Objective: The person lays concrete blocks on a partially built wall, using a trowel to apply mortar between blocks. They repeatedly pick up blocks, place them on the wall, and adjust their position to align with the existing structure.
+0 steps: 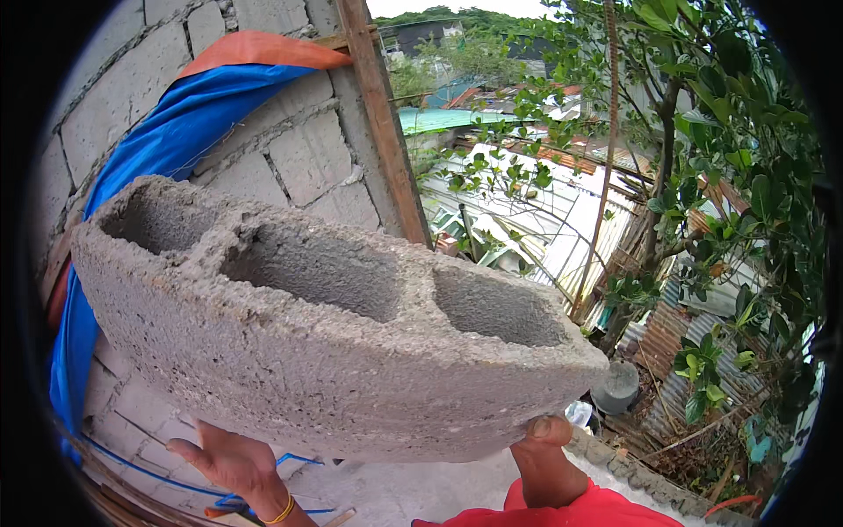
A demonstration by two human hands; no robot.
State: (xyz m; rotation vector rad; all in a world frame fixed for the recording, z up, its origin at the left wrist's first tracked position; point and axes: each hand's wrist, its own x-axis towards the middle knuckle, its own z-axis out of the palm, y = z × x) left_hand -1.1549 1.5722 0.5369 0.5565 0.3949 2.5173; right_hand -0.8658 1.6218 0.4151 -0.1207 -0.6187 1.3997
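A grey concrete hollow block [351, 386] fills the middle of the head view, its three open cells facing up and its right end lower. My right hand [546, 461] grips the block's lower right end, thumb pressed on its near face and the fingers hidden behind it. Below the left part of the block is my left hand [233, 465], palm up, with the thumb spread to the left. Its fingers go behind the bottom of the block and seem to support it, though the contact is hidden.
A block wall [307, 158] rises at left, draped with a blue tarp [167, 132]. A wooden post [382, 114] stands at its edge. Leafy branches [720, 158] hang at right over metal roof sheets [580, 202]. A grey bucket [616, 386] is beyond the ledge.
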